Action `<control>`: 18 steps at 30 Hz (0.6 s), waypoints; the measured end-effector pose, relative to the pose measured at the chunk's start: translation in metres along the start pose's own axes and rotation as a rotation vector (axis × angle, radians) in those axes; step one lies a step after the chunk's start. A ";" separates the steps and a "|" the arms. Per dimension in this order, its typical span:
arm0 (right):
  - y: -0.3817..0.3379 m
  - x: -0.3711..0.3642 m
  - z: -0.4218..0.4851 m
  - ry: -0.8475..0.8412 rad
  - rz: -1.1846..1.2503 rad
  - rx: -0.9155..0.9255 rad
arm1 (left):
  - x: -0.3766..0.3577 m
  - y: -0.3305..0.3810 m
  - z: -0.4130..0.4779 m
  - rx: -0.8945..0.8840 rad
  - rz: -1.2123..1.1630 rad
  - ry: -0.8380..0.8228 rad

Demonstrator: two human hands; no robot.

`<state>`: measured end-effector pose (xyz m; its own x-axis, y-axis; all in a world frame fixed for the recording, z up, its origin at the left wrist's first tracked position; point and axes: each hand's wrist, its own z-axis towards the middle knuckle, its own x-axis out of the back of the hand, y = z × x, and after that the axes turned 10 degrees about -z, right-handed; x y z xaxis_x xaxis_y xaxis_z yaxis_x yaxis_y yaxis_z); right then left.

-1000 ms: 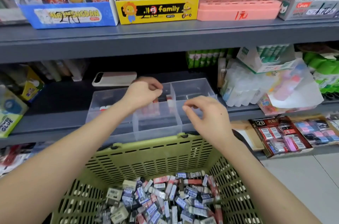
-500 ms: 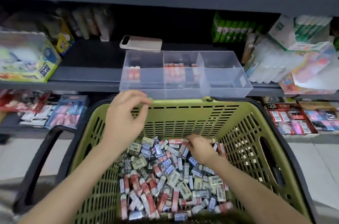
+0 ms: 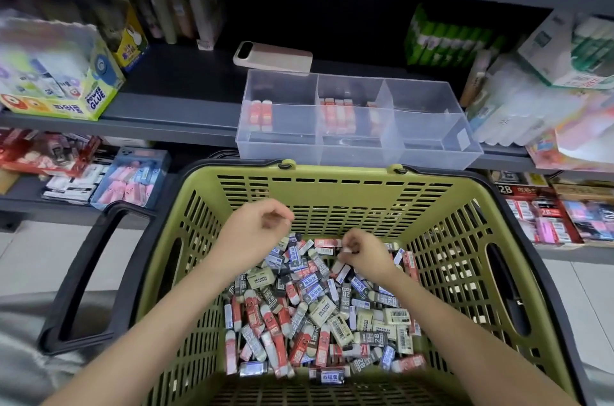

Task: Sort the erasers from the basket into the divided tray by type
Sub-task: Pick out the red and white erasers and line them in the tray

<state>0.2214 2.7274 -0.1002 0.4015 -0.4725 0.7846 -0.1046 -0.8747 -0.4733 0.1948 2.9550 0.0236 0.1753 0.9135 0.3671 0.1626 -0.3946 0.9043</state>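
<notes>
While a person's two bare forearms reach down into a green basket (image 3: 332,174), its floor lies buried under loose erasers (image 3: 315,316) in red, blue, cream and dark wrappers, most of the print too small to read. The left hand (image 3: 252,232) hovers just above the far end of the heap, fingers loosely curled, nothing seen in them. The right hand (image 3: 363,254) is down on the heap beside it, fingertips pinching an eraser (image 3: 347,250) of which only a pale end shows; its type cannot be told. A black handle (image 3: 83,272) hangs out at the basket's left. Just beyond the basket, a clear tray (image 3: 438,143) sits on a grey shelf (image 3: 166,113). A red-and-white pair (image 3: 261,111) stands in its left compartment and a row (image 3: 339,113) of similar erasers in the middle one, their count muddied by the see-through dividers. Behind the tray lies a pale flat slab (image 3: 272,56), a phone or a power bank, hard to say which. A glue box (image 3: 59,83) at far left and green packs (image 3: 448,40) at right are smeared by blur.
</notes>
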 end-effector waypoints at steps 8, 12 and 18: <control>-0.044 0.049 -0.026 -0.278 0.910 0.250 | -0.037 0.010 0.006 0.300 -0.314 -0.377; -0.023 0.030 -0.009 -0.153 0.152 0.189 | -0.027 0.005 0.007 0.419 -0.313 -0.171; -0.007 -0.020 0.005 -0.166 -0.507 0.220 | -0.002 0.008 0.010 0.558 -0.721 0.062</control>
<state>0.2184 2.7431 -0.1145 0.4917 0.0386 0.8699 0.3229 -0.9359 -0.1410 0.2056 2.9494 0.0280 -0.2010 0.9546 -0.2199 0.6614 0.2978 0.6884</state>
